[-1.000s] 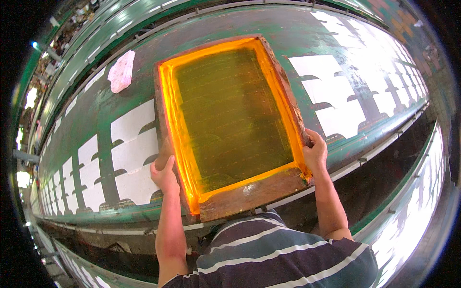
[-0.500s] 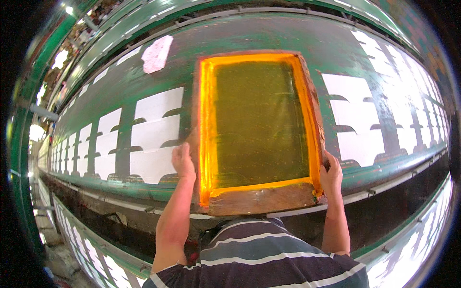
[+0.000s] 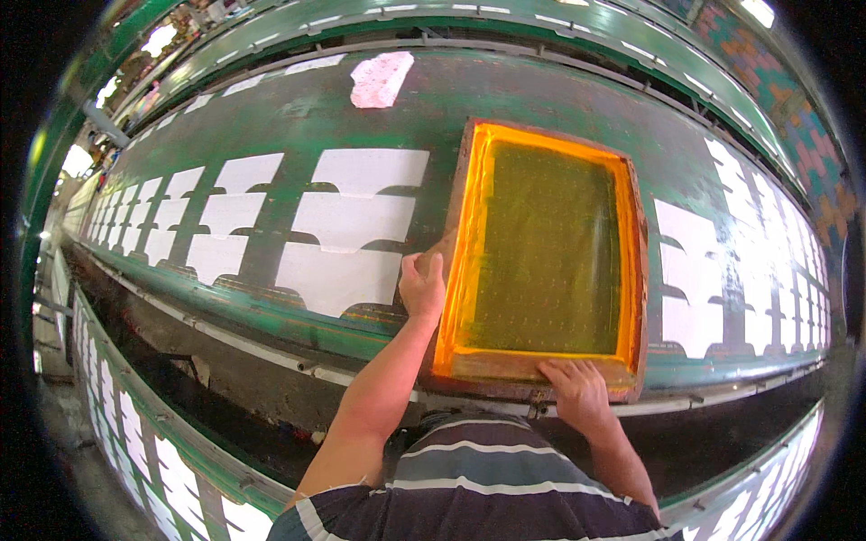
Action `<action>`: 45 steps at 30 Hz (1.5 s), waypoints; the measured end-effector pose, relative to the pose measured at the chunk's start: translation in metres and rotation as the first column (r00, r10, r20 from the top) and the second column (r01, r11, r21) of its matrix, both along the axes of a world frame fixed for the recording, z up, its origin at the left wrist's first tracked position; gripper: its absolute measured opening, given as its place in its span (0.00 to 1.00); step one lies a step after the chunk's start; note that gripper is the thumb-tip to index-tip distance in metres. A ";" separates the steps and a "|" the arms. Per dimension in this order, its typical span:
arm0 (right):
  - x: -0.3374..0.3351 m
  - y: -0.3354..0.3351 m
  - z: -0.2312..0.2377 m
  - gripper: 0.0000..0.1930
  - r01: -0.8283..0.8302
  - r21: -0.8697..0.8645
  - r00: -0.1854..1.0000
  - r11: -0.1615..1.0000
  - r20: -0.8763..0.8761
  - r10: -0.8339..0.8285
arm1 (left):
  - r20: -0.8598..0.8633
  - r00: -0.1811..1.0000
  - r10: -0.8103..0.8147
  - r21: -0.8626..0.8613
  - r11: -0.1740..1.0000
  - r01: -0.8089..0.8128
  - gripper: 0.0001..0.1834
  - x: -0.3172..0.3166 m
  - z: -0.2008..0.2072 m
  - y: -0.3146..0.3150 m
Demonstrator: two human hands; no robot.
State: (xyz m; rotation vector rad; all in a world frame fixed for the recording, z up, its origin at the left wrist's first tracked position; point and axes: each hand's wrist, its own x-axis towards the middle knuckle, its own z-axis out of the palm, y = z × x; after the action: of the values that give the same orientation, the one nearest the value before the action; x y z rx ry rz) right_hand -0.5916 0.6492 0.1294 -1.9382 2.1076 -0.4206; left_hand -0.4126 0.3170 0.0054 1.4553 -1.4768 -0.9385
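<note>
The fingers of the left hand (image 3: 422, 287) are curling over the left rail of the printing screen (image 3: 550, 248), thumb and fingers clamped on the wooden edge. The right hand (image 3: 577, 392) is lying on the near rail, fingers spread flat and pressing down rather than wrapping it. The screen, a wooden frame with orange-edged yellow-green mesh, is resting flat on the long green table (image 3: 541, 99), its near rail at the table's front edge.

To seat it well, I would judge that both hands should be keeping even downward pressure, so the frame is lying flush and square against the table's front rail, not rocking on 1 corner.

White cut fabric pieces (image 3: 352, 225) are lying in neat rows on the table just left of the frame, and more white pieces (image 3: 704, 270) are lying to its right. A pale pink rag (image 3: 381, 79) is sitting near the far edge of the table, well apart from the hands. No packages, labels or signs are showing clearly.
</note>
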 end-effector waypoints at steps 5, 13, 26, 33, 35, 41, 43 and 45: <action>0.006 -0.029 0.002 0.25 0.129 0.274 0.982 0.953 -0.167 -0.085 | 0.004 0.998 -0.059 -0.058 0.997 0.059 0.35 0.000 -0.002 0.005; 0.032 -0.001 0.002 0.26 0.175 0.209 0.979 0.962 -0.141 -0.148 | -0.017 0.991 -0.129 -0.234 0.965 0.122 0.37 -0.002 -0.004 0.004; -0.044 -0.082 -0.047 0.26 0.056 -0.235 0.964 0.970 -0.239 -0.114 | 0.014 0.987 -0.162 -0.079 0.983 0.163 0.36 -0.001 0.013 0.009; -0.151 -0.219 -0.057 0.28 0.113 -0.045 0.943 0.993 -0.308 -0.122 | -0.035 0.992 -0.120 -0.041 0.992 0.119 0.35 -0.002 0.009 0.007; -0.183 -0.263 -0.059 0.28 0.119 -0.015 0.930 0.993 -0.348 -0.117 | -0.020 0.995 -0.100 -0.031 0.995 0.099 0.34 -0.002 0.011 0.009; -0.267 -0.376 -0.064 0.29 0.187 -0.023 0.901 0.982 -0.394 -0.181 | 0.014 1.000 -0.003 0.008 1.000 0.003 0.31 -0.009 0.022 0.016; -0.289 -0.406 -0.058 0.30 0.202 0.022 0.906 0.979 -0.383 -0.178 | -0.009 1.000 0.021 0.012 1.000 -0.021 0.31 -0.011 0.023 0.017; -0.306 -0.427 -0.052 0.31 0.208 0.016 0.904 0.978 -0.385 -0.186 | -0.006 1.000 0.029 -0.006 1.000 -0.029 0.31 -0.013 0.021 0.016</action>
State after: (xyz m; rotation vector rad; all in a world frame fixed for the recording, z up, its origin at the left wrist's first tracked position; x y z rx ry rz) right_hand -0.8976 0.2225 0.0770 -1.9037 2.5386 -0.0106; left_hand -0.4252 0.3332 0.0266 1.4645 -1.4497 -0.9191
